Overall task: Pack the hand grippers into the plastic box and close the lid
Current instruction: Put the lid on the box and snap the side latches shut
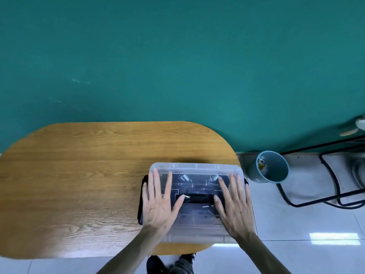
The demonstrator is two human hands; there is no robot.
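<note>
Both hands lie flat and open on the lid (195,169), left hand (160,202) and right hand (233,206) at opposite ends of its long axis. Plastic box (197,234) sits at the worktop (79,175) near-right corner, hand grippers (197,180) inside; the black latches (140,202) lie just outboard of each hand.

No readable text, label, brand, number or sign anywhere in view. Plastic box (197,169): clear lid, no print legible. Can (261,163) inside bin (276,175): too small and blurred to read any marking. Table (88,175), wall (177,56): bare of lettering.
</note>
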